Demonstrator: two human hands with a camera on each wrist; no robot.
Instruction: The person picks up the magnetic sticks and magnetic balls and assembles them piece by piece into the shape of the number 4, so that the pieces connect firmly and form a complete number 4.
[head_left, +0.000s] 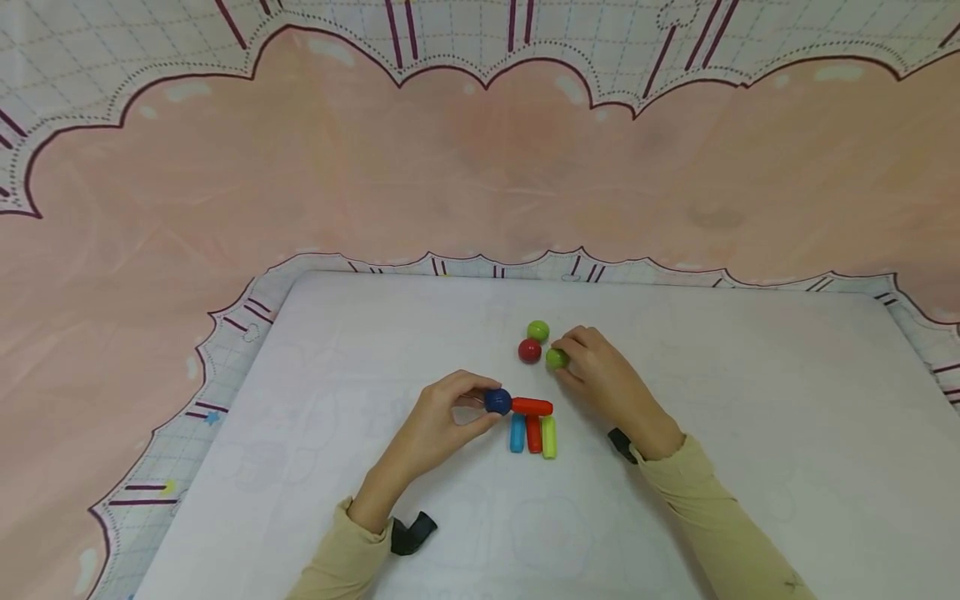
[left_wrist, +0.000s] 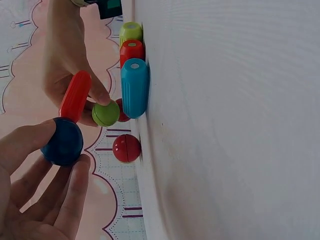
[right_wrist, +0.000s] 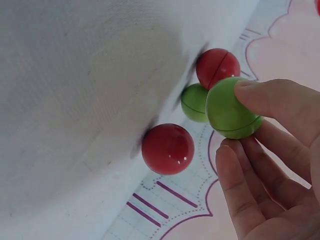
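My left hand pinches a dark blue ball between thumb and fingers. A red ridged rod extends from that ball, raised off the table in the left wrist view. My right hand holds a green ball with thumb and fingertips, just off the surface. Close by lie a second green ball and a red ball. Another red ball shows in the right wrist view; only one red ball is visible in the head view.
Below the raised rod, a blue rod, a red rod and a yellow-green rod lie side by side. The white table has a patterned cloth beyond its far edge. Black straps sit at both wrists.
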